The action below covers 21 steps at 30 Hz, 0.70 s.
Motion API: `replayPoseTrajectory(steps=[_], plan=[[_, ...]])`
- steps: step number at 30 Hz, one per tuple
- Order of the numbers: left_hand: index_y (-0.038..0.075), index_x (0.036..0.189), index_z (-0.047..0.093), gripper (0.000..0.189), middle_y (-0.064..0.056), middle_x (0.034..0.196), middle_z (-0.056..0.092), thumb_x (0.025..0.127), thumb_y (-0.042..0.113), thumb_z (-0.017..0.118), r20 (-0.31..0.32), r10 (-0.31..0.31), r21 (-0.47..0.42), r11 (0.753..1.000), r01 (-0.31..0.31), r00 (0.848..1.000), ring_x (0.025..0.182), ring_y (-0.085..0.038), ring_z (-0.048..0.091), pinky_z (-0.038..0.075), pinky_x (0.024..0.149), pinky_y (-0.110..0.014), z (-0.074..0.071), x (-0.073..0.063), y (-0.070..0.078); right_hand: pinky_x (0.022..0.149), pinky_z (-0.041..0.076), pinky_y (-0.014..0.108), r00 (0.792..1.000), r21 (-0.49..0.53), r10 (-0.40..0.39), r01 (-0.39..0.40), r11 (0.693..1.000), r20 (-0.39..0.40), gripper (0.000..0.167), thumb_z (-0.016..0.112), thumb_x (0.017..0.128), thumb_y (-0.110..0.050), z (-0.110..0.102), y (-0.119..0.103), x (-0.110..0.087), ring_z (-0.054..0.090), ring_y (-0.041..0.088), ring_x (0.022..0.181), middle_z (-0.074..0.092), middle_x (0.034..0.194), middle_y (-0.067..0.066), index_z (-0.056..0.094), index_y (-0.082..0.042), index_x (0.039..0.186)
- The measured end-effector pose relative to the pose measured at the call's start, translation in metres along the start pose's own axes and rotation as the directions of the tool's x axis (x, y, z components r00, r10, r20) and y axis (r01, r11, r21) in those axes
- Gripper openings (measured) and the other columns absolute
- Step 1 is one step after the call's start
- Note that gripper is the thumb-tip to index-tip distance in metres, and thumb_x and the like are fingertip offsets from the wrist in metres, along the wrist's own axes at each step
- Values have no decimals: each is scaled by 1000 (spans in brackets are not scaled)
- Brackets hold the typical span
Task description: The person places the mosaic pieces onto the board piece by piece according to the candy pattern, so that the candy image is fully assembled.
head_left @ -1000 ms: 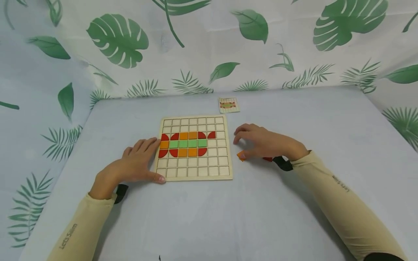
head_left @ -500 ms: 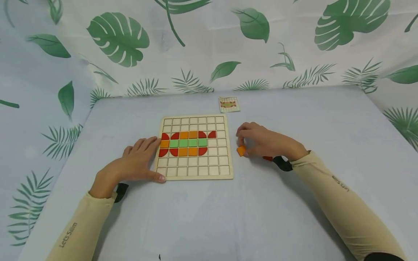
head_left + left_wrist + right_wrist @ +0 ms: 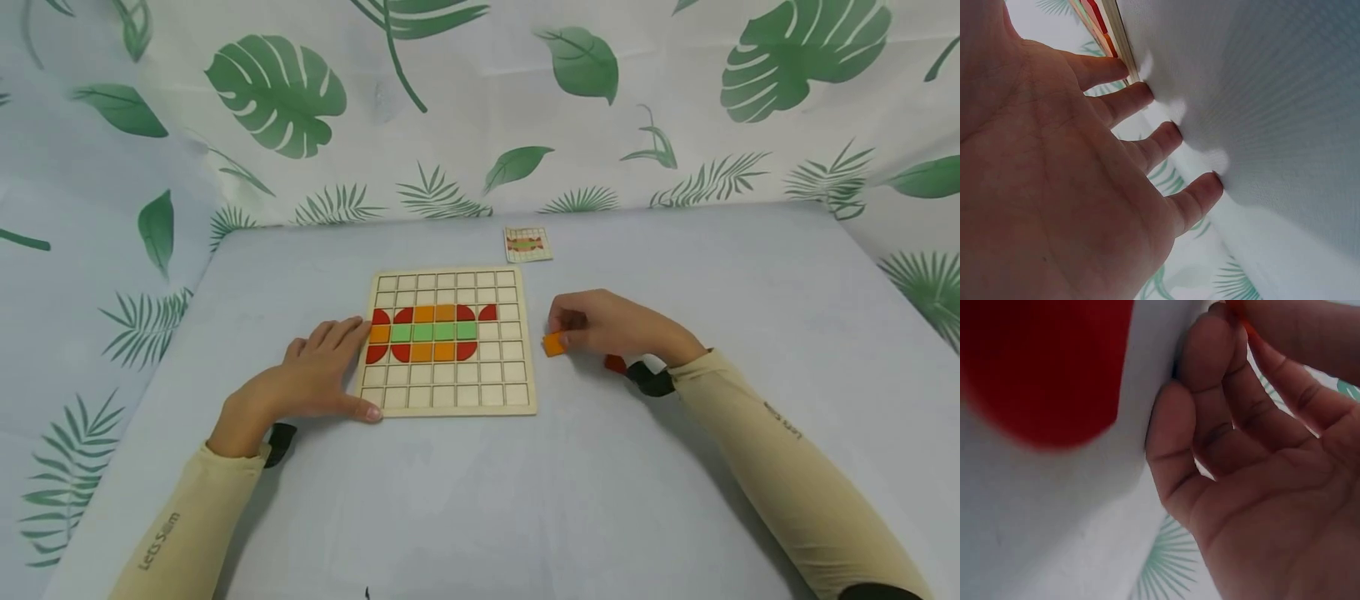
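A square wooden grid board point(image 3: 447, 400) lies on the table, bearing a band of red, orange and light green tiles across its middle rows. My left hand point(image 3: 315, 375) rests at its left edge, fingers spread and straight, thumb at the near left corner. In the left wrist view, the fingertips point(image 3: 1213, 182) touch the tabletop beside the board. Right of the board, my right hand point(image 3: 618, 325) pinches an orange square tile point(image 3: 553, 344) between thumb and curled fingers. A sliver of that orange tile point(image 3: 1241, 311) shows at the thumb in the right wrist view.
A red piece point(image 3: 616, 363) with a rounded edge lies under my right wrist, large and blurred in the right wrist view. Behind the board is a small pattern card point(image 3: 528, 244). A leaf-printed cloth point(image 3: 450, 108) hangs along the table's back edge.
My right fingers have curled in and closed on the orange tile, which has turned and shifted slightly away from me. My left hand and the board have stayed put.
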<state>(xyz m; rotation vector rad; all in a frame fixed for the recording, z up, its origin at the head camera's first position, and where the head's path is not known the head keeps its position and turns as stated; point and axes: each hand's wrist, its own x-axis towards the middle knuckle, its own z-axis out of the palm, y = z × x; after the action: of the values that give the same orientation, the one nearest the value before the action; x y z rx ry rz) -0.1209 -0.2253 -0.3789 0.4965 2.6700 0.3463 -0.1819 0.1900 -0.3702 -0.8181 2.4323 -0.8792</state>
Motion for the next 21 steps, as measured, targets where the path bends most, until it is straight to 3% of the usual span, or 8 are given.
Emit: replayPoseTrajectory(steps=[5,12,21], plan=[[1,170,18,129,-25,173,17,81,63,88,5,-2,7,1000,2,1000,154,-50,18,23,114,-76,0,1,0,84,50,40,999,90,1,2,996,-34,7,67,101,-1,-1,2,1,61,24,93,70,99,4,69,-6,104],[1,170,18,129,-25,174,17,81,63,88,9,2,2,1000,-2,1000,154,-50,18,23,114,-76,1,1,1,91,48,40,992,199,93,-74,977,-87,6,66,102,-2,-1,-1,2,61,26,99,71,104,8,68,-3,108],[0,170,18,130,-25,174,16,80,65,87,10,2,5,1000,-2,1000,154,-51,17,23,114,-76,-2,0,0,94,48,40,983,228,137,-106,968,-123,11,68,102,-5,0,-4,8,61,26,101,71,108,10,68,-2,112]])
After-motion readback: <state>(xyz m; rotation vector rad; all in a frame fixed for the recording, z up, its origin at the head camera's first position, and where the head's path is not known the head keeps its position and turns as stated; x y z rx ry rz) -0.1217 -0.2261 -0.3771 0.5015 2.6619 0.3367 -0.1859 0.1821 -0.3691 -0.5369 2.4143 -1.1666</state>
